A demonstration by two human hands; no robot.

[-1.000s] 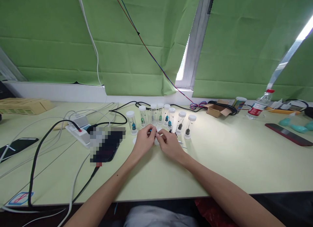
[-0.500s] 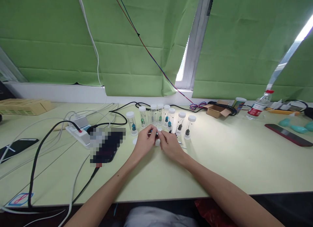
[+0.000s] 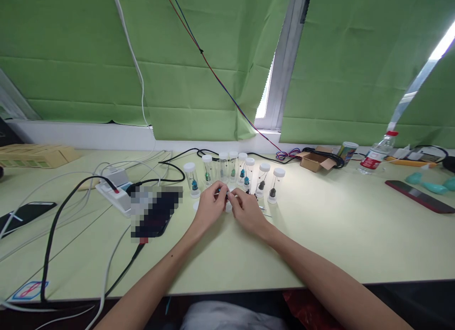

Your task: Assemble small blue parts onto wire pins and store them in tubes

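Observation:
Both hands meet just above the table, fingertips pinched together. My left hand is closed on something small and dark, mostly hidden by the fingers. My right hand is closed too, its thumb and forefinger touching the left fingertips; what they grip cannot be made out. Behind the hands stand several clear tubes with white caps, among them a left tube with a blue piece inside and a right tube with a dark one. A white cap shows below the fingers. Thin metal pieces lie beside my right hand.
A pixelated phone and a white power strip with cables lie to the left. At the back right are an open cardboard box, a can and a water bottle. A dark red slab lies far right.
The fingertips have shifted slightly, and less of the small dark piece shows between them. Everything else stays in place.

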